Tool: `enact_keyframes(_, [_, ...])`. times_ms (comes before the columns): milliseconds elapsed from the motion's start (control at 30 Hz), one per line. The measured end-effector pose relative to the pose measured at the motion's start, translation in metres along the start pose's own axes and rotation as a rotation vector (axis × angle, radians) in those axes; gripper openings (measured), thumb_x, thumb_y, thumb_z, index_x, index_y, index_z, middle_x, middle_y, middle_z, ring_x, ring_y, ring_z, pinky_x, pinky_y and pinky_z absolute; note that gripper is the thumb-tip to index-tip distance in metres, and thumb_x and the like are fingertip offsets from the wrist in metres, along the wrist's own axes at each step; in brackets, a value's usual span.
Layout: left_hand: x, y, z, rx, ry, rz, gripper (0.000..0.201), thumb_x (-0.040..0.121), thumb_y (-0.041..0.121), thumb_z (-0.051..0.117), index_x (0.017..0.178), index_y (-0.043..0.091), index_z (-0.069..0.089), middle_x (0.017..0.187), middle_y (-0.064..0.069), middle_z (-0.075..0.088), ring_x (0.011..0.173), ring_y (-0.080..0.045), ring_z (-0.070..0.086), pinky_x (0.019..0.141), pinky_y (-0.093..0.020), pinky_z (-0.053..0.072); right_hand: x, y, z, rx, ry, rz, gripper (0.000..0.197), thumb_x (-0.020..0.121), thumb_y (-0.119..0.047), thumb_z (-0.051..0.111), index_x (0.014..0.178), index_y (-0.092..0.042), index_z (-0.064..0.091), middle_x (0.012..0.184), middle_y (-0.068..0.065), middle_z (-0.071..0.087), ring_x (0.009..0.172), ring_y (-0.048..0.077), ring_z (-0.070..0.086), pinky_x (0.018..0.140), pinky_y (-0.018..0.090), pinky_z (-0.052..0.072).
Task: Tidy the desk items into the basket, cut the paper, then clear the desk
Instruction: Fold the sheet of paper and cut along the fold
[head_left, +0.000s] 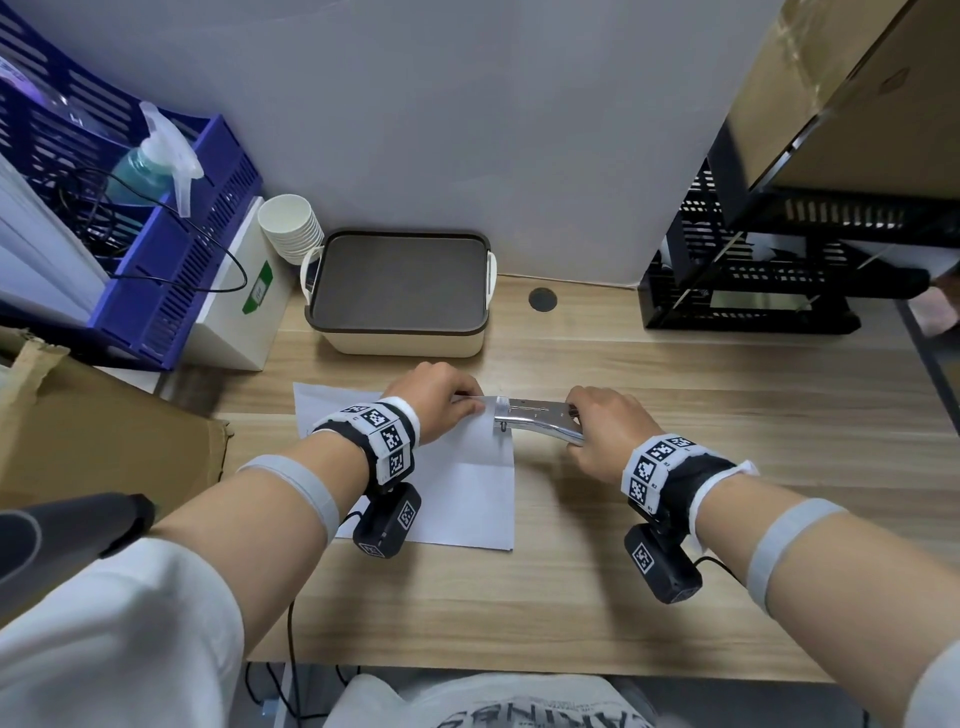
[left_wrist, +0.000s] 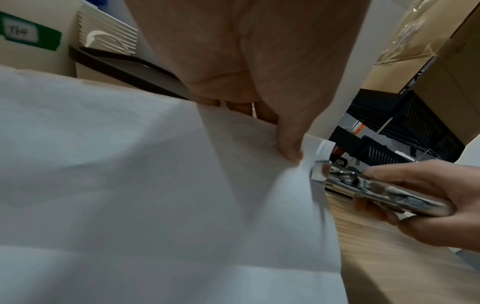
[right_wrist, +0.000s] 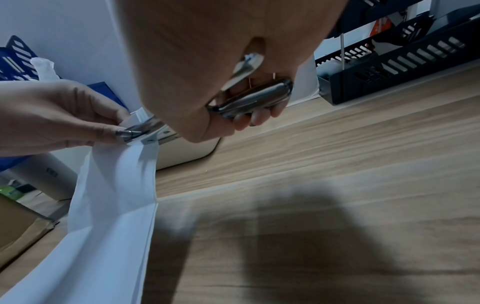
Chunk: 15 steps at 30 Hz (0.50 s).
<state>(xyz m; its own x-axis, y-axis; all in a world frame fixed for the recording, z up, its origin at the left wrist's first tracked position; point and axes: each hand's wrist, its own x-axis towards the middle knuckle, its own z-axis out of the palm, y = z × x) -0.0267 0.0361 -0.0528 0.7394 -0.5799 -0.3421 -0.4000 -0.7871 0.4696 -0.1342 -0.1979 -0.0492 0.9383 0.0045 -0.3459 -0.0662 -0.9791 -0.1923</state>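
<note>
A white paper sheet lies on the wooden desk, its far right corner lifted. My left hand pinches that raised corner. My right hand grips the handles of a shiny metal hand tool. The tool's nose sits on the paper's right edge, right by my left fingertips. Behind stands the cream basket with a dark lid on it.
A stack of paper cups, a white box and a blue file rack with a spray bottle stand at the back left. A cardboard box sits at the left. Black trays are at the right.
</note>
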Motion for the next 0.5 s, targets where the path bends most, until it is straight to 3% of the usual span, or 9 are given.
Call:
enact_keyframes(100, [0.0010,0.0000,-0.0015,0.003,-0.007,-0.005,0.017,0.091,0.042,0.060,0.095,0.033,0.074,0.097,0.006,0.075,0.097,-0.022,0.065,0.083,-0.041,0.055,0.0005,-0.0003,-0.0020,0.014,-0.028,0.008,0.032,0.080,-0.029,0.062,0.108,-0.017,0.051,0.099,0.001,0.058,0.084,0.021,0.047,0.081,0.034,0.039])
enact_keyframes(200, [0.0021,0.0002,-0.0027,0.005,-0.014,-0.014,0.017,0.092,0.040,0.060,0.096,0.031,0.074,0.096,0.004,0.074,0.096,-0.022,0.064,0.084,-0.039,0.055,0.0011,-0.0006,-0.0034,0.037,-0.063,0.008,0.031,0.080,-0.029,0.061,0.107,-0.017,0.051,0.096,0.000,0.057,0.087,0.024,0.052,0.076,0.032,0.036])
enact_keyframes(333, [0.0041,0.0007,-0.0036,0.000,-0.011,-0.015,0.017,0.092,0.038,0.061,0.094,0.028,0.074,0.093,0.004,0.074,0.093,-0.022,0.063,0.081,-0.033,0.052,0.0036,0.0007,-0.0019,0.043,-0.086,0.000,0.031,0.079,-0.029,0.061,0.105,-0.017,0.050,0.093,-0.001,0.055,0.084,0.024,0.052,0.073,0.030,0.034])
enact_keyframes(500, [0.0065,0.0008,-0.0066,0.002,0.003,-0.007,0.016,0.092,0.038,0.060,0.094,0.028,0.074,0.094,0.003,0.073,0.094,-0.022,0.062,0.082,-0.032,0.051,0.0028,0.0031,-0.0008,0.039,-0.094,-0.007,0.030,0.080,-0.031,0.061,0.104,-0.017,0.051,0.097,0.002,0.060,0.081,0.024,0.050,0.073,0.031,0.034])
